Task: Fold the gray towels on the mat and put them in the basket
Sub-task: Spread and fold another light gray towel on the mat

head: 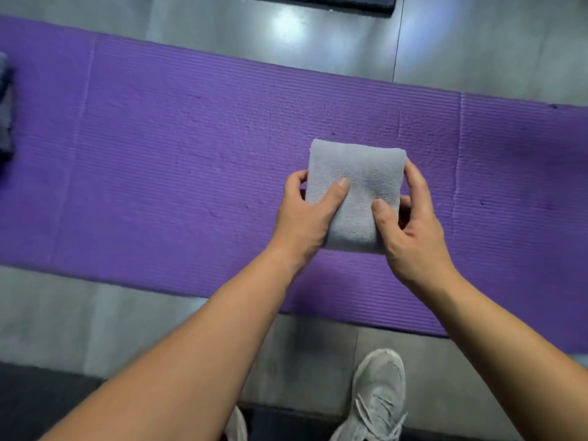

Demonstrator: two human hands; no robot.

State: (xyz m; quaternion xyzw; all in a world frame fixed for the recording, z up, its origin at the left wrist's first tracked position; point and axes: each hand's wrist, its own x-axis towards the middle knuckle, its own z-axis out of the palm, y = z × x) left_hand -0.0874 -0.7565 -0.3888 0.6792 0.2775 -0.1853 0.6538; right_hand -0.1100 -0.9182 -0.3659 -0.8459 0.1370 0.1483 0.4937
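A folded gray towel (359, 173) is held over the purple mat (191, 154), right of centre. My left hand (305, 218) grips its left edge, thumb on top and fingers curled underneath. My right hand (413, 230) grips the right edge the same way, thumb pressed on the cloth. At the far left edge of the mat lies another gray towel (6, 109), mostly cut off by the frame. No basket is in view.
The mat lies on a gray tiled floor (477, 43). A dark mat (334, 3) shows at the top edge. My gray sneaker (378, 399) stands on the floor just below the mat's near edge, with a second shoe (237, 424) partly hidden by my left arm.
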